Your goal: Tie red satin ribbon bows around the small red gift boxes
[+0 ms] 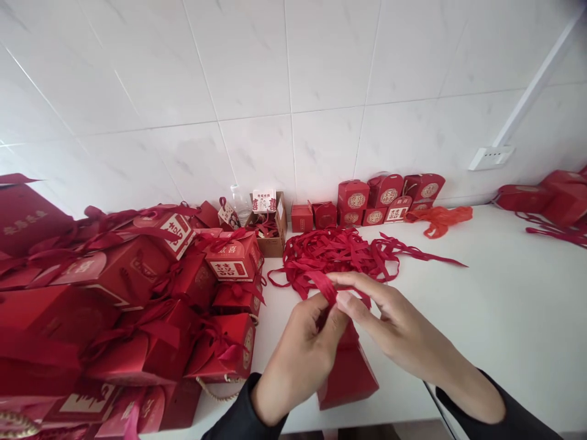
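Observation:
A red ribbon [322, 286] is pinched between my two hands above a red gift box [347, 380] near the table's front edge. My left hand [298, 354] has its thumb and fingers closed on the ribbon. From the right, my right hand [385, 315] grips the same ribbon between thumb and forefinger. Both hands cover the top of the box, so how the ribbon meets it is hidden. Just beyond my fingers lies a tangled heap of red ribbons [337, 247].
Finished-looking red boxes with bows [137, 269] are piled across the left. An open cardboard box [273, 244], several small red boxes [353, 198] and an orange-red ribbon bundle [443, 217] stand along the tiled wall. More red boxes [527, 197] lie far right.

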`<state>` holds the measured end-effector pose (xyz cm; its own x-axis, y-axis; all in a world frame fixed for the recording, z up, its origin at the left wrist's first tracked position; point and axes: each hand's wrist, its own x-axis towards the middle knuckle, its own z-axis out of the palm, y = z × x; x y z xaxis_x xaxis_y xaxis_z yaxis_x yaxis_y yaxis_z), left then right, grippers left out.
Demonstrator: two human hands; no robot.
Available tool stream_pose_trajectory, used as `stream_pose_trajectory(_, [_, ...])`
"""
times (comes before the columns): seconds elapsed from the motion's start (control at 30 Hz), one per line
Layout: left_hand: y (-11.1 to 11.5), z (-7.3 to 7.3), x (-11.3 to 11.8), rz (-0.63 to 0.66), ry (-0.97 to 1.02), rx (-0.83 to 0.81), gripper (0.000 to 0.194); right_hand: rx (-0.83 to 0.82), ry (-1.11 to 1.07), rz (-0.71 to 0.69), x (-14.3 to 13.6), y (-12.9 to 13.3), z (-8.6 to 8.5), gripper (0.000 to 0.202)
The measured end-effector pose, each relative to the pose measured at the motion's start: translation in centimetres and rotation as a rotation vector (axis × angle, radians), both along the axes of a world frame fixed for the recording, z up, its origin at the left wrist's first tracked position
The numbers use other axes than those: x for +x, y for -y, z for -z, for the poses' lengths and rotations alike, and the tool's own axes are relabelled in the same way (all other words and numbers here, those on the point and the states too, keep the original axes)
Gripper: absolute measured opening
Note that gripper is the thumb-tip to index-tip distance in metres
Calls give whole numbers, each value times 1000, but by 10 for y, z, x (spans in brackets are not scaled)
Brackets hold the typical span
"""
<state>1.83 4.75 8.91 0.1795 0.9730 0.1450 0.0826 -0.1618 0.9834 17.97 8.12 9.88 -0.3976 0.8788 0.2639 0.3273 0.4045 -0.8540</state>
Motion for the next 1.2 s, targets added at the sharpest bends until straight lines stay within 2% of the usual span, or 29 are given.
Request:
stream_pose_trajectory(0.1, [-2,3,-3,-51,65,-101,48,-78,56,25,6,-1,-2,36])
stream_pose_trajectory(0.17, [-2,3,-5,-78,127,-158,50,-71,76,61,13,0,-4,32])
stream_pose_trajectory(0.23, [-1,3,-7,-69,220,-199,43,-89,79,56,22,2,-7,32])
stream_pose_trajectory(0.3, [-1,3,-10,-22,284,-221,34,-155,104,-23,30,4,-9,33])
stream_pose_trajectory(0.37, [0,3,-12,40,288,-227,25,-229,137,-128,36,5,-9,37])
stream_pose_trajectory(0.43, [0,6,-14,67,235,-198,17,-251,110,-127,37,3,-4,40])
stream_pose_trajectory(0.53, [0,13,-16,-47,-19,28,4,-253,51,-2,29,-2,6,45])
stream_pose_trajectory(0.57, [0,17,-15,-96,-126,155,11,-275,57,12,26,-4,8,47])
stream_pose_trajectory(0.63, [0,24,-14,-167,-278,415,22,-356,77,-30,20,-6,12,47])
stream_pose_trajectory(0.7, [0,32,-13,-195,-322,612,23,-445,65,-99,17,-6,14,43])
stream_pose_trajectory(0.8, [2,41,-11,-223,-314,734,20,-498,32,-185,18,-6,16,37])
stream_pose_trajectory(0.93, [7,47,-9,-250,-254,682,18,-420,-56,-238,21,-9,19,32])
stream_pose_trajectory(1.0, [12,48,-8,-277,-212,618,14,-354,-67,-199,22,-9,20,29])
stream_pose_trajectory(1.13, [34,54,-7,-387,-138,390,3,-163,80,46,34,-3,23,31])
stream_pose_trajectory(1.2, [49,63,-8,-465,-85,217,8,-115,176,176,47,2,30,35])
